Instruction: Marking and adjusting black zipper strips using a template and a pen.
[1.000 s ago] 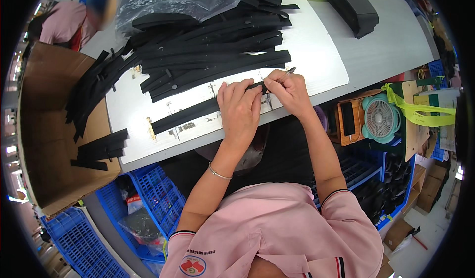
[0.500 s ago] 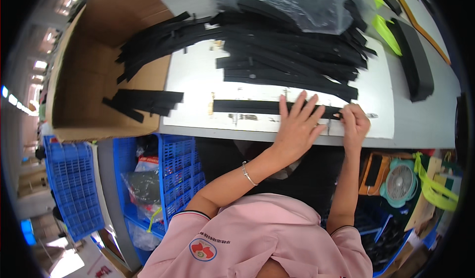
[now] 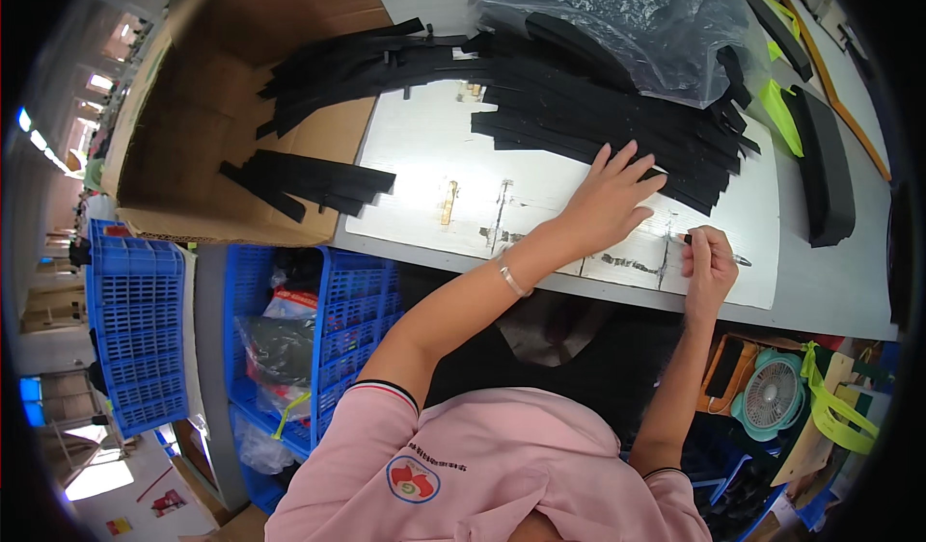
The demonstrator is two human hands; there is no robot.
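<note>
A heap of black fabric strips (image 3: 579,108), flat and zipper-like, lies across a white board (image 3: 434,156). At the heap's near edge rests my left hand (image 3: 610,200), fingers spread and lying flat, fingertips on the nearest strip. To its right, over the board's near right part, my right hand (image 3: 711,270) is closed in a pinch. A slim pen-like tool (image 3: 742,261) seems to be in it: a dark end shows at the fingertips and a silvery point on the other side. Its middle is hidden by the fingers. Dark marks and lines show on the board in front of me.
At the left stands an open cardboard box (image 3: 193,98) with more black strips (image 3: 313,180) over its edge. Clear plastic sheeting (image 3: 627,21) covers the heap's far side. A long black padded piece (image 3: 822,171) lies at the right. Blue crates (image 3: 357,320) and a small fan (image 3: 772,392) are below the table.
The single strip that lay along the board's near side is now against the heap. My left hand has moved away from me to the heap. The whole view has shifted and turned slightly.
</note>
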